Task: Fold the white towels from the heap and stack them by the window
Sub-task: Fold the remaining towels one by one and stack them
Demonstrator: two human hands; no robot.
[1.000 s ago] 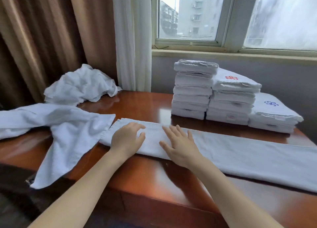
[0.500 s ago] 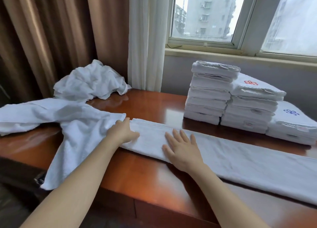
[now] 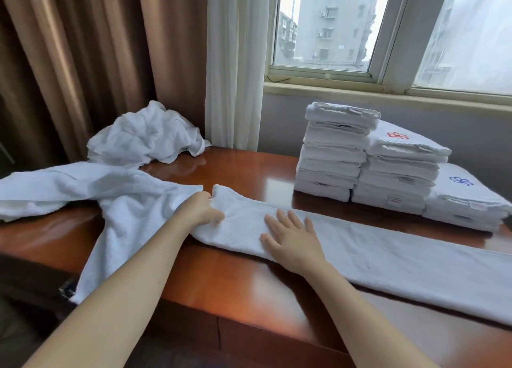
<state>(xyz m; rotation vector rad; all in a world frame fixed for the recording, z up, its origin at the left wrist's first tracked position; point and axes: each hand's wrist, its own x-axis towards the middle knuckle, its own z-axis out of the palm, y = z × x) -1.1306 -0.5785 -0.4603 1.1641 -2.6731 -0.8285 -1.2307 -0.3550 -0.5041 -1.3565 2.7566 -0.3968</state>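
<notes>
White terry towel (image 3: pixel 388 259), long strip on glossy table (image 3: pixel 241 168).

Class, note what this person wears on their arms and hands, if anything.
Nothing visible. The left hand and right hand are ungloved and show no rings; neither wrist has a watch or bracelet. Both arms are bare down to the frame edge, with no sleeve in view.

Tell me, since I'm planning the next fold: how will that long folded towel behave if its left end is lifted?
Probably floppy: the long towel bunches where the left hand grips its end. Likely light for its size: thin cloth. It may slide on the glossy table, so the right hand pressing flat on it should help.
</notes>
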